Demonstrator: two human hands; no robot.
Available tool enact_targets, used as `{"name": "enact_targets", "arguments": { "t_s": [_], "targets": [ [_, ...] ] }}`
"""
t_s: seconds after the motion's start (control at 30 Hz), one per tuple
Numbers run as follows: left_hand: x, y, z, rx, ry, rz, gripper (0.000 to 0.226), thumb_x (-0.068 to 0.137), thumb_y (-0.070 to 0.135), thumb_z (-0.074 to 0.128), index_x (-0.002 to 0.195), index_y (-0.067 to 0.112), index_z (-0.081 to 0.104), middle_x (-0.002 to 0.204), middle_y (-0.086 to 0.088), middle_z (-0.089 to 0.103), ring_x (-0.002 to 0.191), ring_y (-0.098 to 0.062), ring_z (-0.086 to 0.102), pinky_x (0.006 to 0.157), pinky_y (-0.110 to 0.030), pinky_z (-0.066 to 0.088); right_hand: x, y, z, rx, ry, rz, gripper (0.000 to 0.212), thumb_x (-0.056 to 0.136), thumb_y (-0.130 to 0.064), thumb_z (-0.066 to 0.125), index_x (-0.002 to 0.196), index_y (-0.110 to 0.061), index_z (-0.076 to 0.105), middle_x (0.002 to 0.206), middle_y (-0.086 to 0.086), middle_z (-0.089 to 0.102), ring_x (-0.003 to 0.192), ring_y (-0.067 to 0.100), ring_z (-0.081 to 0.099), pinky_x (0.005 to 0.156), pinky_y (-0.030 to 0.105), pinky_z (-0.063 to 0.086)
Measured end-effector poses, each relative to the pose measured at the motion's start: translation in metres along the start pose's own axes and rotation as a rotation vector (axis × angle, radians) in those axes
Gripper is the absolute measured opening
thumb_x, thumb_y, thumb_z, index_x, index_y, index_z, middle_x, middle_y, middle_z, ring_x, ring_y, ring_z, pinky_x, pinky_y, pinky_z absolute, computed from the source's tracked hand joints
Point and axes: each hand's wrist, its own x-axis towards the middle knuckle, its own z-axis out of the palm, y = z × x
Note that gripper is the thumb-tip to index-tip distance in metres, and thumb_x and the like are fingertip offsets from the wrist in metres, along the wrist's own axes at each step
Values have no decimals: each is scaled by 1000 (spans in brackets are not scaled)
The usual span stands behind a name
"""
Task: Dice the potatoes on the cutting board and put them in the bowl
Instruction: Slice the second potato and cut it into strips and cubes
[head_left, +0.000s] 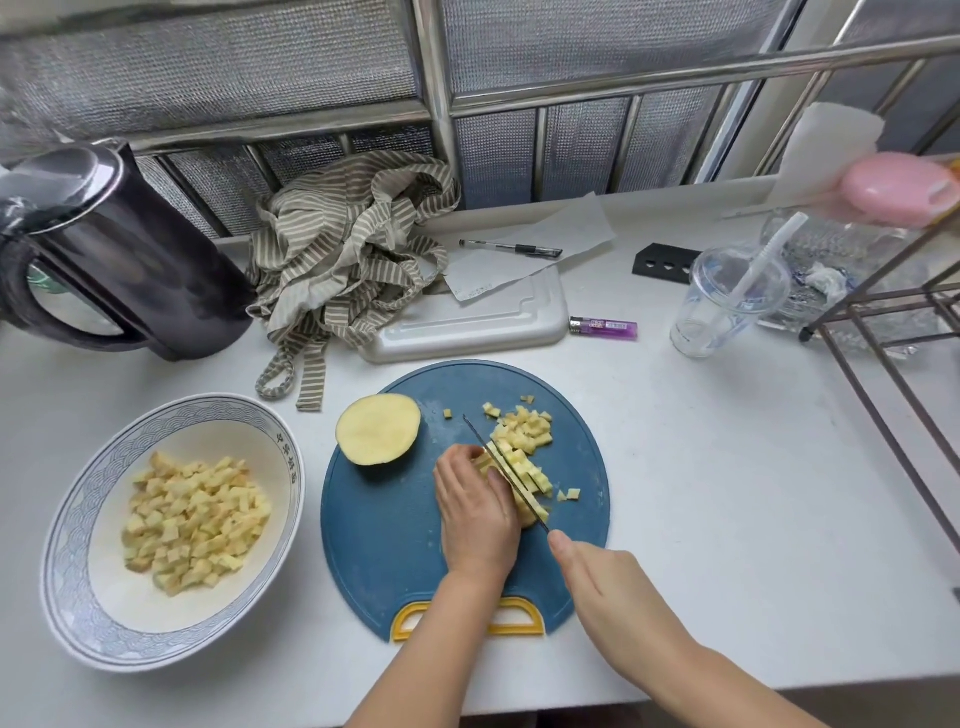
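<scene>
The blue board (374, 545) lies on the counter (727, 467) square in front of you. The bowl (57, 545) is just to its left, already holding a good layer of dice (192, 519). At the board's far left sits an uncut half (378, 428), cut face up, so by my reckoning the job is somewhere past the middle. Right of centre are the strips (527, 480) you are cross-cutting. Beyond them is a loose pile (524, 431) of finished cubes, with a few strays toward the board's right side.

The main risk is to your left hand (475, 514). Its fingertips sit right against the blade of the knife (506, 475), and if they creep out of the curl as the stack shortens, the edge could catch them. The strips are only a loose bundle, so slack pressure could let them splay or slide and give uneven cubes. A hard chop could also flick pieces off the board onto the counter.

Your left hand is palm-down over the uncut part of the strips, left of the blade, with its fingers curled and gripping them. Your right hand (597, 577) comes in from the lower right, wrapped round the handle — which is hidden inside it — with the forefinger laid forward toward the spine. The blade runs diagonally across the strips, its tip pointing away and to the left.
</scene>
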Motion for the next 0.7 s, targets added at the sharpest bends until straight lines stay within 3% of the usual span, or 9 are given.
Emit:
{"name": "enact_targets", "arguments": {
  "t_s": [0.7],
  "targets": [
    [2, -4, 6, 94, 2, 13, 27, 91, 23, 33, 104, 5, 48, 103, -12, 50, 93, -24, 44, 87, -31, 34, 11, -10, 4, -74, -125, 74, 50, 103, -46, 14, 65, -18, 32, 65, -5, 38, 60, 8, 35, 60, 25, 29]
  ]
}}
